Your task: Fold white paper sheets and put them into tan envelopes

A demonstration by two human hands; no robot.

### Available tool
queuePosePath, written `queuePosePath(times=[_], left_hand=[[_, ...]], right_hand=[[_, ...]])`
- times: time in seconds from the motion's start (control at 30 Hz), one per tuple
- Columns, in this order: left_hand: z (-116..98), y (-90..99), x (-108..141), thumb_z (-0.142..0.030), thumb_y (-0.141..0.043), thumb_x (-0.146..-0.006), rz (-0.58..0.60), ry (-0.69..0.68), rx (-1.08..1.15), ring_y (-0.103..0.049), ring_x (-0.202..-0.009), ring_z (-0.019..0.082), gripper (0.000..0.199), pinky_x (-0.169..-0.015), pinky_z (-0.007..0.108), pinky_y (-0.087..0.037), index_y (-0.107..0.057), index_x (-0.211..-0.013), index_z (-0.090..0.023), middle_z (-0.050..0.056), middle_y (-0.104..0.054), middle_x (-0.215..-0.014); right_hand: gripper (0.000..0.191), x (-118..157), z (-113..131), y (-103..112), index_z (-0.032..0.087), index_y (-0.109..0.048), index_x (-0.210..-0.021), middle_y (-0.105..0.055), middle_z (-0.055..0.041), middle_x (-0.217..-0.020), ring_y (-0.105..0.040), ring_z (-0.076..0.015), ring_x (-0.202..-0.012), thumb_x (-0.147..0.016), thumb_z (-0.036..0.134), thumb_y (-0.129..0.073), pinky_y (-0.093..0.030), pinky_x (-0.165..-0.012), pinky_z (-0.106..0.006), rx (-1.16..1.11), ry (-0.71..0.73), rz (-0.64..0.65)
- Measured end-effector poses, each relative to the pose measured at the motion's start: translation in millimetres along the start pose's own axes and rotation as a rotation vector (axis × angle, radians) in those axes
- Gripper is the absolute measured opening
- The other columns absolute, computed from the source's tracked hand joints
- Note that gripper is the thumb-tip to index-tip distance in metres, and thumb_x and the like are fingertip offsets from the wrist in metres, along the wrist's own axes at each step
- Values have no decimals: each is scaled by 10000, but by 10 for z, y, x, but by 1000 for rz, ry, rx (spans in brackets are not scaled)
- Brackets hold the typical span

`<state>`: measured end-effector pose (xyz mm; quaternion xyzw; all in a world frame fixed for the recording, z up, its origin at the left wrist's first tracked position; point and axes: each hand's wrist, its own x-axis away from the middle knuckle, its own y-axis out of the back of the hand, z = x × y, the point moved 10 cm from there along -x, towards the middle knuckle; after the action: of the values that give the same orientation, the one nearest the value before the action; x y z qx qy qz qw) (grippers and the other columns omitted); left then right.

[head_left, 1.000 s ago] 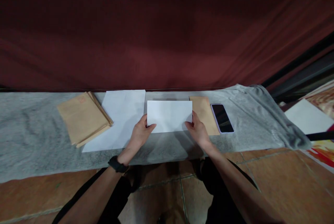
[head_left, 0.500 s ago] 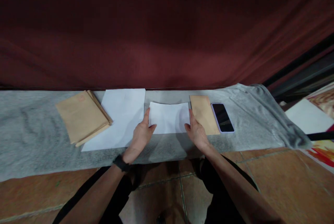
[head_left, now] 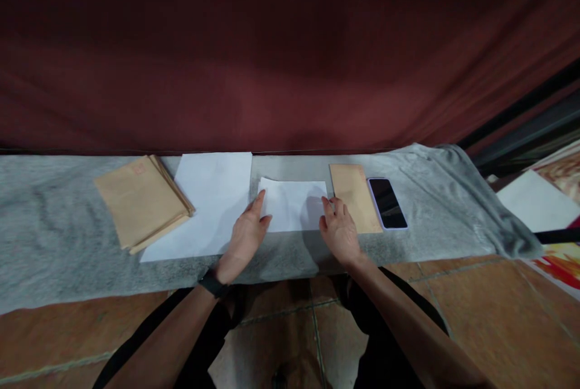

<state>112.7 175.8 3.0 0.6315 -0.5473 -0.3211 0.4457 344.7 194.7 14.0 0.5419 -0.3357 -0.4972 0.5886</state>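
A folded white sheet (head_left: pixel 292 205) lies on the grey cloth between my two hands. My left hand (head_left: pixel 248 226), with a dark band at the wrist, rests at its left edge, thumb and forefinger apart. At the right edge, my right hand (head_left: pixel 339 229) touches the paper with its fingers spread. Neither hand grasps anything. A larger white paper (head_left: pixel 212 196) lies left of my left hand, partly under a stack of brown envelopes (head_left: pixel 142 202). One brown envelope (head_left: pixel 356 199) lies just beyond my right hand, beside a phone (head_left: pixel 387 203) with a purple edge.
Grey cloth (head_left: pixel 444 214) covers the long narrow surface. Behind it hangs a dark red curtain (head_left: pixel 290 75). At the far right are dark bars and printed sheets, one with a white panel (head_left: pixel 537 202). Tiled floor (head_left: pixel 480 298) shows below.
My right hand has shifted slightly, its forefinger now over the paper's right edge and more fingers spread. The folded sheet's top edge lies flatter. My left forefinger has moved slightly inward.
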Motion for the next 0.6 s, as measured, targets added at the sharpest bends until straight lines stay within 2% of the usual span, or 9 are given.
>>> queuePosePath(times=[0.1, 0.13, 0.2, 0.27, 0.33, 0.4, 0.5, 0.6], left_hand=[[-52, 64, 53, -218, -597, -953, -26, -11, -82, -746, -1006, 298, 690, -909, 409, -598, -375, -1605, -175, 176, -646, -1361], [-86, 97, 72, -216, -584, -956, -51, -31, -118, -735, -1033, 313, 666, -927, 436, -593, -397, -1593, -178, 186, -624, -1380], [-184, 145, 110, -192, -549, -957, -123, -103, -178, -667, -1197, 358, 617, -1018, 502, -551, -442, -1564, -182, 205, -551, -1478], [-302, 104, 146, -165, -500, -964, -180, -197, -184, -517, -1402, 390, 583, -1129, 558, -465, -457, -1545, -168, 211, -438, -1599], [-408, -57, 176, -175, -442, -990, -177, -281, -122, -350, -1535, 381, 561, -1207, 569, -381, -433, -1549, -129, 211, -319, -1681], [-493, -268, 207, -215, -381, -1023, -147, -335, -47, -242, -1590, 346, 565, -1253, 553, -322, -375, -1574, -91, 213, -270, -1704], [-617, -536, 273, -186, -321, -1016, -103, -414, -17, -166, -1614, 291, 632, -1286, 538, -265, -234, -1635, -94, 189, -252, -1717], [-663, -644, 297, -169, -341, -993, -86, -446, -16, -138, -1617, 290, 673, -1299, 545, -230, -200, -1646, -86, 196, -227, -1723]], right_hand=[[551, -7, 75, 19, 93, -510, -1500, -540, -226, -1469, -525, -349, -1257, -950, 122, -508, -468, -1071, -502, 4, 42, -16], [560, -9, 89, 15, 100, -509, -1505, -521, -224, -1499, -516, -359, -1269, -946, 118, -506, -464, -1069, -520, -2, 46, -16], [569, -15, 113, 1, 112, -507, -1512, -486, -218, -1547, -496, -373, -1308, -942, 114, -497, -458, -1073, -550, -38, 52, -19], [550, -22, 153, -23, 116, -509, -1511, -478, -212, -1563, -477, -368, -1359, -962, 150, -493, -448, -1104, -561, -128, 65, -33], [532, -31, 230, -69, 123, -485, -1531, -475, -197, -1576, -454, -336, -1421, -1014, 252, -472, -430, -1156, -539, -266, 89, -41], [563, -41, 346, -155, 130, -427, -1573, -447, -175, -1612, -408, -283, -1491, -1067, 375, -395, -399, -1210, -493, -407, 112, -18], [629, -51, 554, -330, 116, -350, -1618, -378, -158, -1670, -329, -228, -1560, -1101, 457, -242, -335, -1266, -444, -520, 113, 64], [655, -57, 761, -436, 118, -321, -1634, -369, -137, -1680, -292, -216, -1579, -1104, 480, -190, -272, -1297, -448, -512, 141, 119]])
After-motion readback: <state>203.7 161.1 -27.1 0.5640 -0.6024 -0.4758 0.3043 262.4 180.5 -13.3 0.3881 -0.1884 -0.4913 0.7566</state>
